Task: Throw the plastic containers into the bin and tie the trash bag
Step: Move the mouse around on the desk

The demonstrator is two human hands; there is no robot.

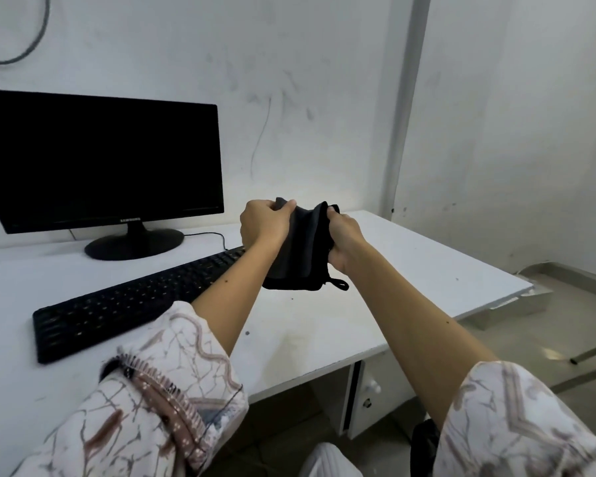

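Both hands, left hand (pixel 262 220) and right hand (pixel 345 241), pinch the folded black trash bag (pixel 300 249) at its upper edges at 12 o'clock; it looks light, limp and slippery, best peeled open there.

Folded black trash bag (pixel 298 249), thin and dull, is held up above the white desk (pixel 410 270), near its back-right part. Top edges spread apart w/ sagging middle; small loop, prob. a tie strip, hangs at its lower-right corner.
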